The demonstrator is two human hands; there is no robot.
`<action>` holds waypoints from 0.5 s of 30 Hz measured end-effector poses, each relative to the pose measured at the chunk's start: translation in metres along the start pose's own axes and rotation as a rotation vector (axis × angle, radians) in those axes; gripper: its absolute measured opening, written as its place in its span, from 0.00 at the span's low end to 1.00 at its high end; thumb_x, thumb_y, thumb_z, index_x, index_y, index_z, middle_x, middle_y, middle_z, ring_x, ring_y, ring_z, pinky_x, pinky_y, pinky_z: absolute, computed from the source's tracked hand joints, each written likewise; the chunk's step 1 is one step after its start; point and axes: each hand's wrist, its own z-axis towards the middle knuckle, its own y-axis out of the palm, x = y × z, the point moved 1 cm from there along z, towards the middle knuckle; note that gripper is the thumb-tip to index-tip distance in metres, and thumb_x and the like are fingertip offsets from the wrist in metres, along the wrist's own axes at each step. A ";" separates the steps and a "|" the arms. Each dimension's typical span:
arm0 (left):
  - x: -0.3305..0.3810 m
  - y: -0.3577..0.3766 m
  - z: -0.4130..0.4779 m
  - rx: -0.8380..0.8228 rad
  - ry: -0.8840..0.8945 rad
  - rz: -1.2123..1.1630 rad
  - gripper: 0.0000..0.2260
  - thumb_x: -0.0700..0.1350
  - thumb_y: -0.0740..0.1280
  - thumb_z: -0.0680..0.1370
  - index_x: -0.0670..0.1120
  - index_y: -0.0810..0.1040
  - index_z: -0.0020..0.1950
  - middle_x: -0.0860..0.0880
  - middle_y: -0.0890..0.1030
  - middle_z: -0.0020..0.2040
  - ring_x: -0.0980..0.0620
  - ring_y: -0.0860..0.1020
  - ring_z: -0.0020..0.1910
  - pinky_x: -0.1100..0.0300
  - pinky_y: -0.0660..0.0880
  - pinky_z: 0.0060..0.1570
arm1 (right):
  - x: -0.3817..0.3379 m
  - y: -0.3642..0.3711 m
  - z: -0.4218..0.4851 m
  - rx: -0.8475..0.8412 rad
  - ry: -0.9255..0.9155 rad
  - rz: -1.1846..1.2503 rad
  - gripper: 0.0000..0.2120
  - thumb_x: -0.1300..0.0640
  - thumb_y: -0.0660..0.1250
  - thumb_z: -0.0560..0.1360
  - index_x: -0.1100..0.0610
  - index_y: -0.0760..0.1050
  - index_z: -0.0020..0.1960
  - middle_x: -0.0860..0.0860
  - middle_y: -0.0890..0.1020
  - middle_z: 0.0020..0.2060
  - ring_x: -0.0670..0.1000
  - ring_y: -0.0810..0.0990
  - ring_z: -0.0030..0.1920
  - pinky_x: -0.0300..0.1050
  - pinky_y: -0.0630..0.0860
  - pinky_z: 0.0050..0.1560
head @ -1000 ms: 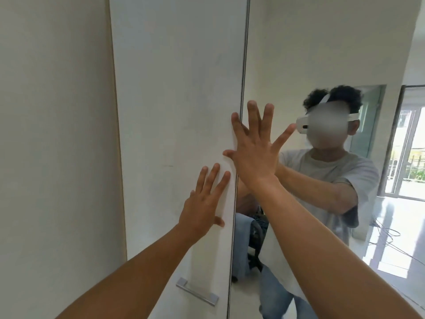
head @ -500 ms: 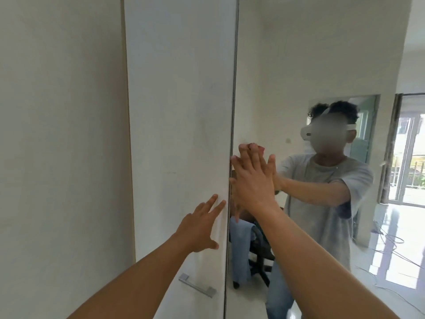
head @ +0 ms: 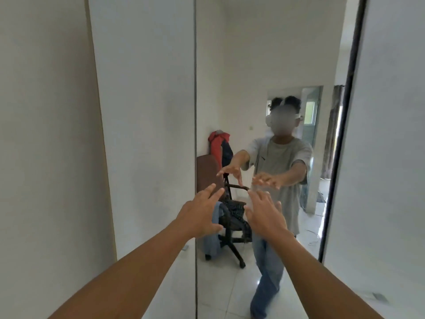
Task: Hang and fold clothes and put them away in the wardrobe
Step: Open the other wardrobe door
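Plain door (head: pixel 142 111) left of mirror door (head: pixel 253 54), chair (head: pixel 204 173) reflected in it, clothes (head: pixel 211 240) on chair

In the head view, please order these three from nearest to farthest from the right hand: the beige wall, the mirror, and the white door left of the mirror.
1. The mirror, directly in front of the right hand.
2. The white door, to the left, past the mirror's edge.
3. The beige wall, at the far left.

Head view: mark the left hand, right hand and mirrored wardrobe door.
left hand (head: pixel 199 214), head view, back of the hand.
right hand (head: pixel 264 215), head view, back of the hand.
mirrored wardrobe door (head: pixel 264 54), head view, upper glass.
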 end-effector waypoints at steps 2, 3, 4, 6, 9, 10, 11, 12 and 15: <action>0.032 0.004 -0.014 0.000 0.035 -0.033 0.47 0.61 0.73 0.72 0.54 0.48 0.81 0.51 0.48 0.82 0.47 0.55 0.79 0.45 0.70 0.69 | 0.021 -0.012 -0.040 -0.009 0.054 0.005 0.24 0.50 0.56 0.82 0.50 0.57 0.76 0.51 0.62 0.75 0.54 0.56 0.77 0.66 0.55 0.75; 0.047 0.009 -0.021 -0.002 0.056 -0.055 0.46 0.61 0.73 0.72 0.54 0.49 0.81 0.51 0.48 0.82 0.47 0.55 0.79 0.46 0.70 0.69 | 0.030 -0.018 -0.058 -0.012 0.078 -0.002 0.24 0.49 0.56 0.82 0.50 0.57 0.76 0.50 0.63 0.75 0.54 0.57 0.77 0.65 0.56 0.75; 0.061 0.014 -0.028 -0.006 0.080 -0.078 0.46 0.61 0.73 0.73 0.54 0.49 0.81 0.51 0.49 0.82 0.48 0.55 0.79 0.47 0.70 0.69 | 0.038 -0.023 -0.076 -0.011 0.099 -0.015 0.24 0.49 0.56 0.82 0.50 0.58 0.77 0.50 0.63 0.75 0.55 0.59 0.76 0.64 0.57 0.74; 0.088 0.026 -0.041 -0.026 0.112 -0.110 0.46 0.61 0.72 0.73 0.55 0.48 0.81 0.50 0.50 0.82 0.48 0.55 0.79 0.47 0.70 0.70 | 0.054 -0.034 -0.110 -0.026 0.132 -0.055 0.24 0.48 0.56 0.82 0.50 0.58 0.77 0.50 0.63 0.75 0.54 0.60 0.76 0.61 0.58 0.74; 0.124 0.040 -0.058 -0.073 0.129 -0.135 0.46 0.62 0.72 0.72 0.55 0.48 0.81 0.50 0.51 0.82 0.47 0.57 0.79 0.47 0.70 0.69 | 0.077 -0.046 -0.154 -0.062 0.176 -0.070 0.24 0.48 0.55 0.83 0.50 0.57 0.77 0.51 0.63 0.75 0.53 0.60 0.76 0.59 0.57 0.74; 0.136 0.043 -0.062 -0.091 0.136 -0.151 0.46 0.62 0.72 0.72 0.55 0.48 0.81 0.51 0.51 0.82 0.47 0.57 0.78 0.47 0.70 0.69 | 0.085 -0.050 -0.167 -0.066 0.190 -0.071 0.23 0.48 0.55 0.83 0.50 0.57 0.77 0.51 0.63 0.76 0.53 0.59 0.76 0.59 0.57 0.74; 0.148 0.046 -0.065 -0.109 0.142 -0.166 0.46 0.62 0.72 0.72 0.55 0.48 0.81 0.51 0.51 0.82 0.47 0.57 0.78 0.47 0.69 0.69 | 0.093 -0.053 -0.178 -0.074 0.209 -0.074 0.23 0.48 0.55 0.83 0.50 0.57 0.77 0.51 0.62 0.76 0.53 0.59 0.77 0.60 0.56 0.75; 0.159 0.049 -0.068 -0.126 0.147 -0.175 0.46 0.63 0.72 0.72 0.56 0.48 0.81 0.52 0.51 0.82 0.47 0.57 0.79 0.47 0.69 0.70 | 0.102 -0.057 -0.189 -0.084 0.228 -0.082 0.23 0.48 0.55 0.83 0.51 0.57 0.77 0.51 0.62 0.77 0.53 0.58 0.77 0.60 0.55 0.75; 0.196 0.064 -0.072 -0.187 0.175 -0.191 0.46 0.62 0.72 0.72 0.56 0.47 0.81 0.52 0.50 0.82 0.47 0.55 0.79 0.46 0.66 0.71 | 0.134 -0.062 -0.212 -0.113 0.287 -0.102 0.25 0.47 0.53 0.84 0.50 0.54 0.79 0.51 0.58 0.78 0.53 0.55 0.78 0.61 0.53 0.76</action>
